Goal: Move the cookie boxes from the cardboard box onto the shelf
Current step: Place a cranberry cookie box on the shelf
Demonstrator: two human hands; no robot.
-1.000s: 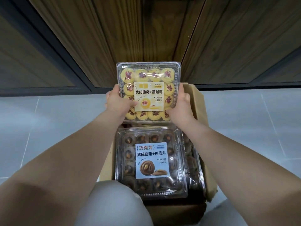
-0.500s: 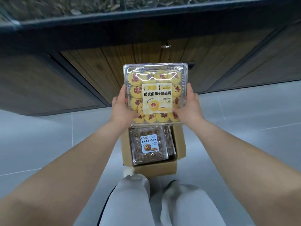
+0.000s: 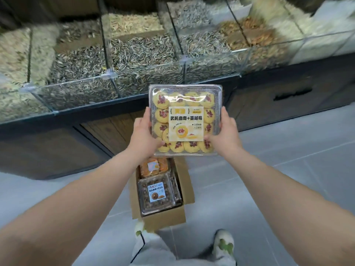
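A clear plastic box of yellow cranberry cookies (image 3: 185, 120) with a yellow label is held up in front of me. My left hand (image 3: 143, 138) grips its left edge and my right hand (image 3: 225, 133) grips its right edge, thumbs on the lid. Below on the floor stands the open cardboard box (image 3: 167, 217). It holds a box of chocolate cookies (image 3: 156, 194) with a blue label and, behind that, a box of orange cookies (image 3: 153, 167). More boxes stand on edge along its right side.
A counter with glass-walled bins (image 3: 107, 73) of sunflower seeds and nuts runs across the top, over dark wooden cabinet fronts (image 3: 288, 104). Grey tile floor (image 3: 278, 179) surrounds the cardboard box. My legs and a white shoe (image 3: 223, 244) are at the bottom.
I have stood up and lifted the yellow cookie box higher, away from the cardboard box. The seed bins have come into view and the orange box is now uncovered.
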